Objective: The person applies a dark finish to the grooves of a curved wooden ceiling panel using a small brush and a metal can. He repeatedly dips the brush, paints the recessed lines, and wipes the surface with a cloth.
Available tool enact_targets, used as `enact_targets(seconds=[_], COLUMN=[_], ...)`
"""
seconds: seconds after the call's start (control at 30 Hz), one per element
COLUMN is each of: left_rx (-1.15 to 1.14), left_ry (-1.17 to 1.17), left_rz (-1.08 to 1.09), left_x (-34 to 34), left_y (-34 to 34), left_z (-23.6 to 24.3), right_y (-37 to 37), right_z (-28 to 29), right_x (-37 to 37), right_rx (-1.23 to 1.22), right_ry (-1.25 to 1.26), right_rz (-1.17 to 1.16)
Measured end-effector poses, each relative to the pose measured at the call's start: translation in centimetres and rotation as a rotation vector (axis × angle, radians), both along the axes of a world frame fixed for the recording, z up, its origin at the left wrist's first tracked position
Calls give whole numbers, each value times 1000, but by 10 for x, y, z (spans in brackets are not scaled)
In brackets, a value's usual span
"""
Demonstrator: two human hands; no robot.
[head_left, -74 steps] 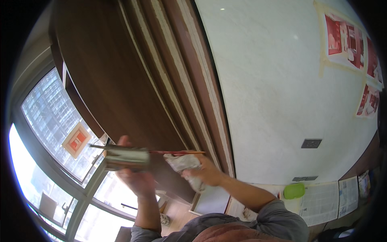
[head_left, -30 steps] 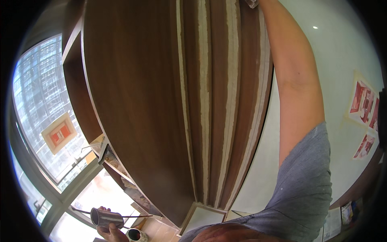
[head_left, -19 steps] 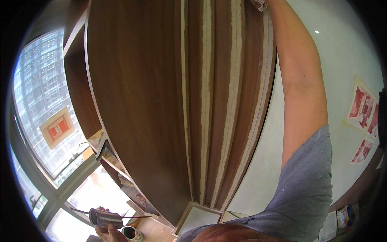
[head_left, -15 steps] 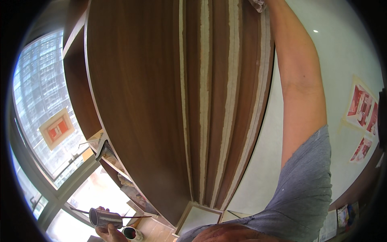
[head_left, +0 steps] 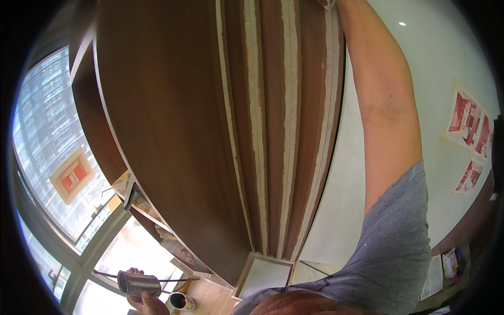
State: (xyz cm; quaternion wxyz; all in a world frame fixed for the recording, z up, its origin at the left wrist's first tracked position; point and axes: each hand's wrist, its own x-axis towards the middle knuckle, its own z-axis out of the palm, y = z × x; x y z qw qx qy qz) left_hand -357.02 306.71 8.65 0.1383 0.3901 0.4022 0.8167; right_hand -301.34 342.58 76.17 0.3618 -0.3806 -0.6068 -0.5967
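At the lower left, my left hand (head_left: 149, 304) is closed around a grey cylindrical cup (head_left: 140, 283), tilted with its mouth facing left. Thin dark sticks (head_left: 181, 280) show on both sides of the cup; how they are held is hidden. My bare right forearm (head_left: 386, 89), below a grey sleeve, stretches up along a tall brown wood panel (head_left: 163, 131). My right hand lies at the top edge, mostly cut off, by a crumpled pale thing (head_left: 327, 3) that I cannot identify. Beside it run several ridges with rough pale strips (head_left: 290, 105).
Below the cup, an open container (head_left: 181, 301) with dark reddish contents stands on the floor. A window (head_left: 47, 126) is at left, near cluttered shelves (head_left: 160, 226). A pale wall (head_left: 441, 58) with taped pictures (head_left: 469, 121) rises at right. A pale-framed panel (head_left: 265, 278) lies low at the centre.
The view has shifted a little, so the panel's ridges and right arm appear further left. The cup has turned slightly in my left hand. My right arm stays raised.
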Motion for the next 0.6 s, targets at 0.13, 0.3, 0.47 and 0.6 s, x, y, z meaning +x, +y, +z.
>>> enact_targets(seconds=[0.13, 0.3, 0.47, 0.6], left_rx=[8, -15, -7, 7], left_ry=[33, 54, 70, 44], left_rz=[4, 4, -21, -18], left_x=[4, 7, -2, 1], left_y=[3, 1, 0, 3], left_z=[8, 16, 13, 10], right_y=[-2, -8, -10, -12], right_z=[-9, -21, -30, -37], right_x=[-2, 0, -2, -4], right_rx=[-8, -12, -4, 11], right_ry=[-30, -70, -124, -191], right_rz=[-37, -81, -129, -186])
